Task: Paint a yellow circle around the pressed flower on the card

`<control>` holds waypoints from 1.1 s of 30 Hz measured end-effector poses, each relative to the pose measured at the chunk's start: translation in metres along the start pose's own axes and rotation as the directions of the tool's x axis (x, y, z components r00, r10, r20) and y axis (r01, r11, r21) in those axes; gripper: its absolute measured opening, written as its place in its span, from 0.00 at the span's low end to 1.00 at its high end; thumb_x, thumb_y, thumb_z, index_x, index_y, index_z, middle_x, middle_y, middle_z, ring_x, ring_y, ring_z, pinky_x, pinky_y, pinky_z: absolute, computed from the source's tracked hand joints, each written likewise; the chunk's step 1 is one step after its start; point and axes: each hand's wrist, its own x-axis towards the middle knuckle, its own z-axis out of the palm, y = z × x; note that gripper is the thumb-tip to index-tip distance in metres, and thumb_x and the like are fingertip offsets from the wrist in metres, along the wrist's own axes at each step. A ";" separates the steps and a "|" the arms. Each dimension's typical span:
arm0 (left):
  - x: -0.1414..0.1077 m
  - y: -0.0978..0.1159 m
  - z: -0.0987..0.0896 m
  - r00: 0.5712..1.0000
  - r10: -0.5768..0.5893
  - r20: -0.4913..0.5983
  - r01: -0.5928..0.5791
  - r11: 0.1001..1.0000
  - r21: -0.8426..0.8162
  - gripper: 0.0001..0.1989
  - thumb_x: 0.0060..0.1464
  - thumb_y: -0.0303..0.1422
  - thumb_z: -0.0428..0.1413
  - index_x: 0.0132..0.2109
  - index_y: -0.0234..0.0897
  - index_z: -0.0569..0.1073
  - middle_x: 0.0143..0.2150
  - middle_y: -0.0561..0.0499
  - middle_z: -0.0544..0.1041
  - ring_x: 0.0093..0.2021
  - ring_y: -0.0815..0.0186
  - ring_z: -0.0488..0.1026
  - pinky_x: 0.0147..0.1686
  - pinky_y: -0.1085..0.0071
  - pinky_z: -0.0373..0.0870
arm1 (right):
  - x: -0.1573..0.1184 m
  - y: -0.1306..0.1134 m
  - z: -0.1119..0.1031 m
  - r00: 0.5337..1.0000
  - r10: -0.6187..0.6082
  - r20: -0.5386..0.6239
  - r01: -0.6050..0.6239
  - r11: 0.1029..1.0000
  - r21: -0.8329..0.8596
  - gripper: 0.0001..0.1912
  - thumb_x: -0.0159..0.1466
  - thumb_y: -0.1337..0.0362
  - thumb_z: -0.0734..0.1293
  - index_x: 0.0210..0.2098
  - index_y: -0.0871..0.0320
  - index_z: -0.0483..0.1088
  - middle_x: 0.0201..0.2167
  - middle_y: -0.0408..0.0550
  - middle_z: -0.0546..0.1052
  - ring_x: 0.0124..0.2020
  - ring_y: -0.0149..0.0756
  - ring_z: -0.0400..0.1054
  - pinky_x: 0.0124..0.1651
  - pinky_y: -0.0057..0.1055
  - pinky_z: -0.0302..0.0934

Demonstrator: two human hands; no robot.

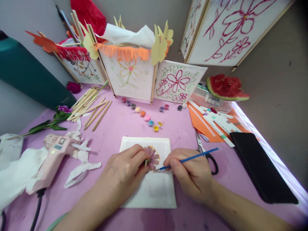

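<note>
A white fabric panel (161,194) lies flat on the purple tabletop in front of me. My left hand (126,166) pinches a mauve daisy-like flower (152,158) by its green stem base, petals against the panel. In my right hand (190,173) is a thin blue paintbrush (199,155), held like a pen. Its tip touches the panel at the lower edge of the petals. A yellow-orange painted line (157,150) curves along the flower's upper right side.
Several small paint pots (147,118) stand behind the panel. Scissors (211,162) and a black phone (260,166) lie to the right, a pink glue gun (51,160) to the left. Wooden sticks (88,107), painted lanterns (131,77) and a watermelon piece (226,87) are farther back.
</note>
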 end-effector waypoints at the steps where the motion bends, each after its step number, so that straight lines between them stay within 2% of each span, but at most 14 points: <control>1: 0.000 0.000 0.000 1.000 -0.001 0.001 0.001 1.000 -0.003 0.04 0.58 0.29 0.55 0.40 0.41 0.71 0.38 0.52 0.74 0.35 0.64 0.75 0.32 0.69 0.71 | 0.000 0.000 0.000 1.000 0.000 -0.001 0.000 1.000 0.001 0.12 0.65 0.74 0.57 0.30 0.60 0.69 0.22 0.46 0.73 0.23 0.30 0.67 0.27 0.28 0.61; 11: 0.000 -0.001 0.001 1.000 0.009 -0.025 -0.009 1.000 -0.025 0.07 0.60 0.26 0.51 0.40 0.41 0.72 0.36 0.52 0.74 0.33 0.66 0.73 0.31 0.70 0.70 | -0.001 0.001 0.001 0.999 0.006 0.040 -0.005 1.000 -0.026 0.12 0.66 0.73 0.57 0.30 0.60 0.68 0.22 0.47 0.74 0.23 0.30 0.67 0.28 0.27 0.61; 19: -0.001 -0.002 0.002 0.999 0.020 -0.036 -0.021 1.000 -0.019 0.08 0.59 0.25 0.51 0.40 0.40 0.72 0.36 0.52 0.74 0.33 0.66 0.74 0.31 0.70 0.70 | -0.001 0.002 -0.001 1.000 0.006 0.018 -0.005 0.999 -0.047 0.13 0.65 0.74 0.57 0.29 0.60 0.68 0.22 0.46 0.74 0.23 0.30 0.67 0.28 0.27 0.61; 26: 0.000 -0.002 0.002 0.999 0.021 -0.044 -0.022 1.000 -0.019 0.07 0.59 0.25 0.51 0.39 0.40 0.73 0.36 0.52 0.74 0.32 0.66 0.74 0.30 0.70 0.70 | 0.000 0.007 -0.004 0.999 -0.028 -0.019 0.025 0.990 -0.139 0.12 0.65 0.74 0.57 0.28 0.60 0.69 0.20 0.46 0.72 0.21 0.30 0.65 0.27 0.28 0.59; 33: -0.001 -0.002 0.002 0.999 0.021 -0.043 -0.022 1.000 -0.020 0.07 0.59 0.26 0.51 0.39 0.40 0.72 0.36 0.52 0.74 0.33 0.66 0.73 0.30 0.69 0.70 | -0.001 0.008 -0.008 0.995 -0.089 -0.043 0.077 0.970 -0.229 0.11 0.64 0.74 0.58 0.29 0.60 0.68 0.22 0.47 0.74 0.24 0.31 0.67 0.29 0.30 0.61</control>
